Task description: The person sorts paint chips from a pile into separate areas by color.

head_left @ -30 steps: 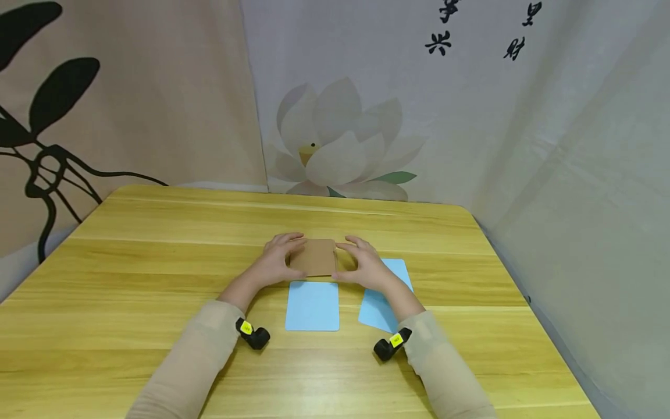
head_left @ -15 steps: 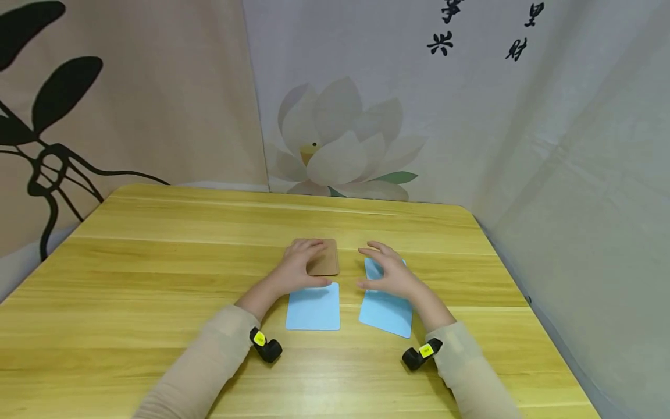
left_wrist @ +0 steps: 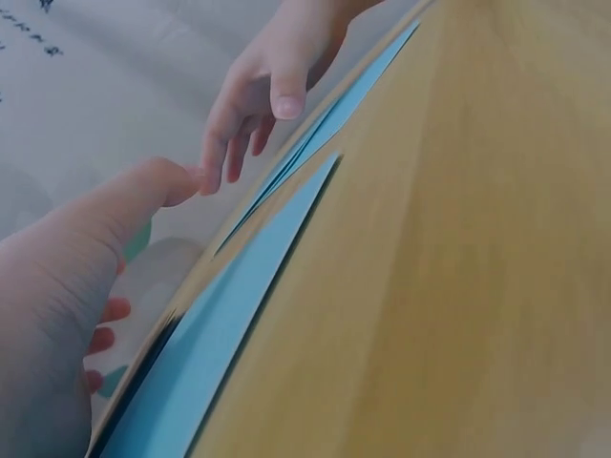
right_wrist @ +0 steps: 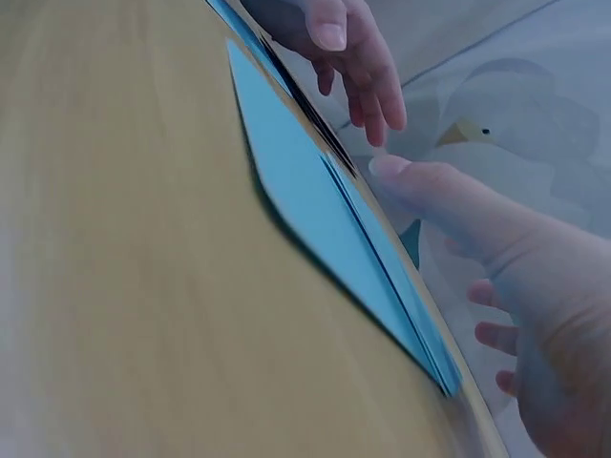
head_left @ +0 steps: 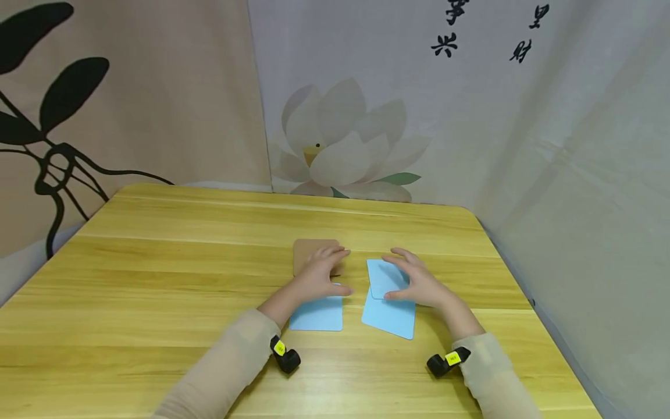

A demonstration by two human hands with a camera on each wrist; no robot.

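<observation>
My left hand [head_left: 320,280] hovers over a single blue card [head_left: 316,316] and overlaps the brown card stack [head_left: 309,251] behind it, thumb and fingers spread with nothing between them. To the right, my right hand [head_left: 419,281] hangs above two overlapping blue cards [head_left: 387,317], one lying askew on the other. Its thumb and fingers are apart and hold nothing. In the left wrist view the left thumb [left_wrist: 143,196] is raised above the blue card [left_wrist: 224,324]. The right wrist view has the right thumb [right_wrist: 458,205] above the overlapping blue cards [right_wrist: 315,210].
The cards lie on a wooden table [head_left: 157,279], with its far edge against a printed curtain [head_left: 471,128]. Each sleeve carries a small black wrist camera, the left camera [head_left: 286,356] and the right camera [head_left: 445,362].
Both hands have moved to the right. The left has passed from the brown stack's left side to its right front; the right has drawn away from the stack to over the overlapping blue cards.
</observation>
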